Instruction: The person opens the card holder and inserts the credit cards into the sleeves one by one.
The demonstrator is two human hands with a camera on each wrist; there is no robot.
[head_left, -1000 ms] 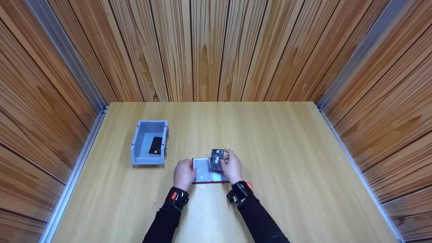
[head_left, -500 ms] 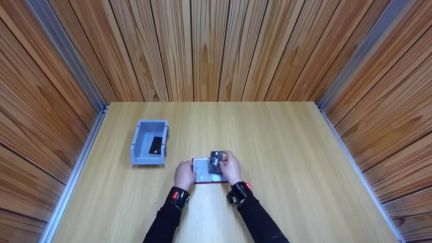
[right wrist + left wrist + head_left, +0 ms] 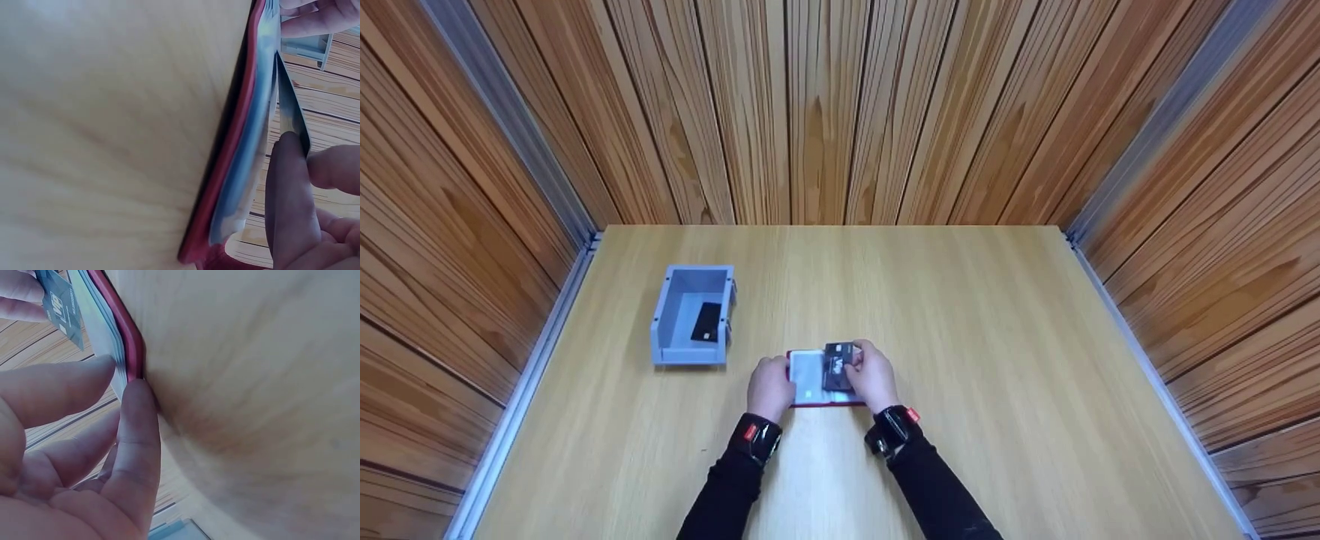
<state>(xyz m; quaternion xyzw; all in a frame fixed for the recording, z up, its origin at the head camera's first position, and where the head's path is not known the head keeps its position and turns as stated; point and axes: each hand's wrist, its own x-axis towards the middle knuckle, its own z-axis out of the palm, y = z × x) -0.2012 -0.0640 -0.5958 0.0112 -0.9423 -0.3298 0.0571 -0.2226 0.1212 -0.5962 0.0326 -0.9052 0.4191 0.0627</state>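
Observation:
A red-covered card holder (image 3: 808, 376) lies open on the table, its clear plastic sleeves facing up. At its left edge my left hand (image 3: 770, 388) pinches the cover and the stacked sleeves (image 3: 104, 323) between thumb and finger. My right hand (image 3: 874, 379) holds a dark card (image 3: 836, 365) with pale "VIP" lettering by its right side, thumb on top. The card overlaps the holder's middle and right part. In the right wrist view, the card (image 3: 291, 104) slants away from the sleeves, with its far edge right at them.
A grey-blue plastic bin (image 3: 688, 358) stands to the left on the wooden table (image 3: 960, 315). Inside it lies a black card (image 3: 706, 322) with a small light chip. Wood-plank walls and metal rails border the table at the back and sides.
My right hand has moved the card slightly toward me and to the left, lower over the holder. The left hand and the holder have stayed nearly still.

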